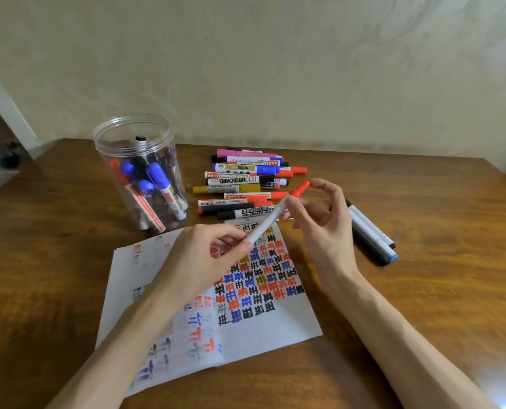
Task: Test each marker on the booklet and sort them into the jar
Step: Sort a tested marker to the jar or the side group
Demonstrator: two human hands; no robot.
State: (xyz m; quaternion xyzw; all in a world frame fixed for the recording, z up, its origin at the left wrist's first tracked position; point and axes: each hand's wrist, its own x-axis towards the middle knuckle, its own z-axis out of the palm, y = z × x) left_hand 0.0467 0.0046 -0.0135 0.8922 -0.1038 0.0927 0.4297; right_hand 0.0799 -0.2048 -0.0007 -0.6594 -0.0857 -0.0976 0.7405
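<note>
**1. Position.** Marker (pixel 268 222): white barrel, red cap (pixel 303 187). It is held in the air above the far edge of the booklet (pixel 275 329), tilted, with the cap end up and to the right. No contact w/ the paper.

**2. Hands.**
- Left hand (pixel 204 258): thumb + fingertips pinch the near (tail) end of the barrel.
- Right hand (pixel 325 225): thumb sits at the cap/barrel joint and the index finger curls over the cap tip. The other fingers are loosely bent and hold nothing.
- The cap looks seated. Whether a gap has opened can't be told.

**3. Surroundings.**
- Jar (pixel 107 149): clear, open-topped, far left of the booklet, approx. a dozen markers inside.
- Untested pile (pixel 240 180): lies on the table (pixel 423 202) just beyond the booklet.
- Two dark twin-tip pens (pixel 366 231): lie to the right, apart from the pile.

**4. Handling (judgement).**
- The marker should be light and rigid, w/ a smooth plastic barrel that may be slick under fingertips.
- The cap is probably a friction fit, so pull along the barrel axis, not sideways.
- Grip the barrel mid-length for writing. The tail-end pinch gives poor tip control.
- The tip is prob. soft felt, so press lightly.
- Recap until seated before dropping it in the jar.
- Risk: a sudden cap release could jerk the tip onto a hand or the paper.
</note>
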